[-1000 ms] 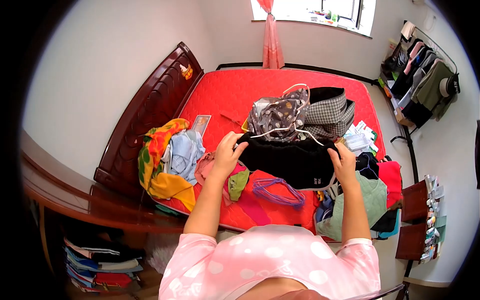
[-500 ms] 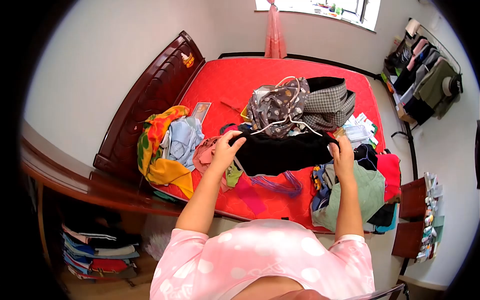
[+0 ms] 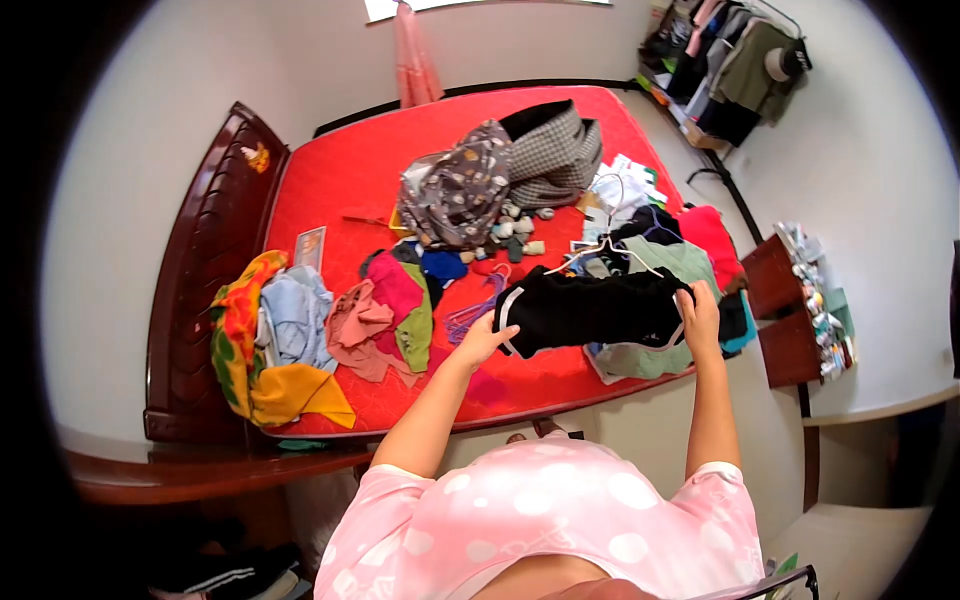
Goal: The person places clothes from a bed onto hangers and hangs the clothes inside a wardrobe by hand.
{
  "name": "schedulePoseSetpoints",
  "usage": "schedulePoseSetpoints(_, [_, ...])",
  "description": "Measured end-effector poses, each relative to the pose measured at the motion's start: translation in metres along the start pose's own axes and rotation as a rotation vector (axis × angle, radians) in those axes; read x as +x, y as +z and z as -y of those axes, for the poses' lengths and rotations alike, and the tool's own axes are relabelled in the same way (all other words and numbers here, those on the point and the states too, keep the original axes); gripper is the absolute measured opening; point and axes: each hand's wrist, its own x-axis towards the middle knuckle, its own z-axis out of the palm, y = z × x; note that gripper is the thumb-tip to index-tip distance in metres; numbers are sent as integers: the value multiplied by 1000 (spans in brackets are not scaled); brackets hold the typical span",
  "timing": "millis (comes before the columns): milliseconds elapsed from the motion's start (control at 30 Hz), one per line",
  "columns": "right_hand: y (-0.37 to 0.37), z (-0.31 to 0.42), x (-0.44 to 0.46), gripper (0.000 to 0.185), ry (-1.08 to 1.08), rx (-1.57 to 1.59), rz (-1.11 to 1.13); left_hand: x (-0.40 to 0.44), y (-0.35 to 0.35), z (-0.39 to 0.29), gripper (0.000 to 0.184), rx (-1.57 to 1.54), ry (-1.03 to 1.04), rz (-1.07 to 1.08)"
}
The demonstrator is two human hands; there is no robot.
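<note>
Here, one plush-looking black garment (image 3: pixel 600 308) with pale edging sits on one thin white hanger (image 3: pixel 606 246), above the near right of one quilted red mattress (image 3: pixel 335 180). Two hands, the left hand (image 3: pixel 484 340) and right hand (image 3: pixel 703 315), each pinch one side, fingers closed on cloth, forearms stretched forward, well apart.

place: home bedroom | red mattress (image 3: pixel 345 170) | wooden headboard (image 3: pixel 205 285) | hanging clothes (image 3: pixel 755 70) | pink curtain (image 3: pixel 415 60)
</note>
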Motion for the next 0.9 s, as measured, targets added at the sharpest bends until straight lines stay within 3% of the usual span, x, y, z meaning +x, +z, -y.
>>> schedulePoseSetpoints(267, [-71, -70, -60, 22, 214, -169, -9, 29, 81, 40, 33, 158, -99, 305])
schedulePoseSetpoints(367, [-92, -92, -67, 24, 200, -215, -98, 43, 114, 36, 37, 169, -70, 363])
schedulePoseSetpoints(600, [-121, -168, -56, 24, 268, -311, -54, 97, 175, 67, 39, 228, -106, 512])
schedulePoseSetpoints(733, [-115, -234, -28, 23, 234, -341, -2, 120, 206, 76, 42, 132, -214, 503])
schedulePoseSetpoints(900, [-69, -336, 28, 23, 199, -272, 109, 174, 237, 123, 40, 173, -322, 305])
